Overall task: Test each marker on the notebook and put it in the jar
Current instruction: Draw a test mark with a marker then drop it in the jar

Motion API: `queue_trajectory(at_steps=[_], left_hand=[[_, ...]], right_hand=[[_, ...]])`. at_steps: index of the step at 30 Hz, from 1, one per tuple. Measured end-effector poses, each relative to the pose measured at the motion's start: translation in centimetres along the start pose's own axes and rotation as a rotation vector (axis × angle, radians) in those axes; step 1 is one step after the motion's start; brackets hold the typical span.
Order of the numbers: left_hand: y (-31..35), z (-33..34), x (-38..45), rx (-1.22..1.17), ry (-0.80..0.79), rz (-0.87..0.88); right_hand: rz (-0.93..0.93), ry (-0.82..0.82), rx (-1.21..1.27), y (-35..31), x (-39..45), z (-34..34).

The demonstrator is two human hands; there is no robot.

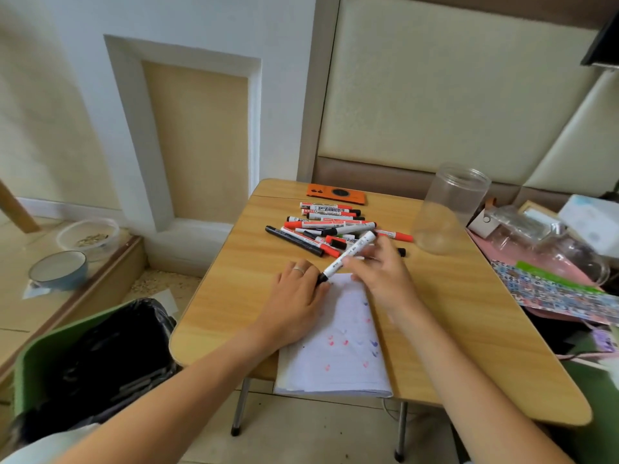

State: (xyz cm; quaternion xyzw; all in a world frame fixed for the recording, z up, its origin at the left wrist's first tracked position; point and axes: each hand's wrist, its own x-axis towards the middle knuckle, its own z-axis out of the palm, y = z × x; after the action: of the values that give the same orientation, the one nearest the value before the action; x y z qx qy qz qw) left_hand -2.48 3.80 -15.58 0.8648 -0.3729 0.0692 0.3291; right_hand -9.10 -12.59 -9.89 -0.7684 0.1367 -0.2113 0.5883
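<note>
Notebook (335, 356) overhangs the table (469, 329) edge. Left hand (294, 306) pinches the marker (346, 257) cap; right hand (382, 272) grips its barrel. Jar (449, 209) stands beyond, empty.

White marker (346, 257) tilted over spotted notebook (338, 343); clear jar (449, 212) stands beyond.

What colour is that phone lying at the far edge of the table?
Orange, with a black round camera ring; the phone shows in the head view, the only one.
</note>
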Motion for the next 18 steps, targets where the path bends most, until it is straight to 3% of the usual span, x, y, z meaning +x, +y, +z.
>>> queue_trajectory(at_steps=[2, 4, 5, 8, 14, 18], left_hand=[[-0.2, 0.4, -0.1, 0.088, -0.014, 0.045], [-0.2, 0.6, 0.0, 0.111, -0.005, 0.055], [-0.2, 0.6, 0.0, 0.107, -0.002, 0.048], [-0.2, 0.4, 0.3, 0.052, -0.013, 0.011], [-0.3, 0.2, 0.4, 0.004, -0.037, -0.034], [-0.2, 0.1, 0.4, 0.029, -0.053, -0.014]], right_hand=[[-0.369, 0.178, -0.42, 0.5, 0.5, -1.1], [-0.715, 0.058, -0.852, 0.8, 0.6, -1.7], [-0.777, -0.075, -0.953, 1.0, 0.5, -1.6], [-0.788, -0.288, -1.007, 2.2, -0.1, -0.8], [-0.828, -0.22, -1.065, 2.6, -1.1, -0.2], [-0.684, -0.302, -1.103, 1.8, -1.4, -0.1]])
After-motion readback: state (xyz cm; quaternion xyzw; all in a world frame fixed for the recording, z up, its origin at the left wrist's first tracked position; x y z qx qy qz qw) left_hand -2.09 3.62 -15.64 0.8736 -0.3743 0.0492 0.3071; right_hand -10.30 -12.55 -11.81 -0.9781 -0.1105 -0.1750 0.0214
